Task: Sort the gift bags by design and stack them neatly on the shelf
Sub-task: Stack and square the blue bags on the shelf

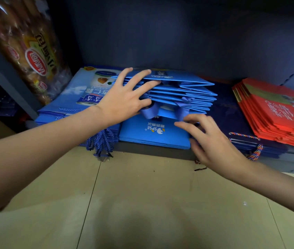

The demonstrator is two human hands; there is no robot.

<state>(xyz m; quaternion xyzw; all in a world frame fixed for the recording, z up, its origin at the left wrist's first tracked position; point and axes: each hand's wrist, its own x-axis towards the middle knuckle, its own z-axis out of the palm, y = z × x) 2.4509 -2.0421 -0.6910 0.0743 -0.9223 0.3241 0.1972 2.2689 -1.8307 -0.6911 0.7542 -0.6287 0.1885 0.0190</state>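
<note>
Gift bags (169, 97) on dark shelf (153, 150).

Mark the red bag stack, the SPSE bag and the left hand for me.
red bag stack (275, 112), head view, top bag's face.
SPSE bag (142, 133), head view, printed front below the logo.
left hand (123, 99), head view, back of the hand.

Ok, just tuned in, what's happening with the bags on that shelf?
A person is squaring up the plain blue gift bags on the shelf. The left hand presses spread fingers on the stack's left end; the right hand touches its front corner. Sky-print bags lie left, dark navy bags and red bags right.
</note>
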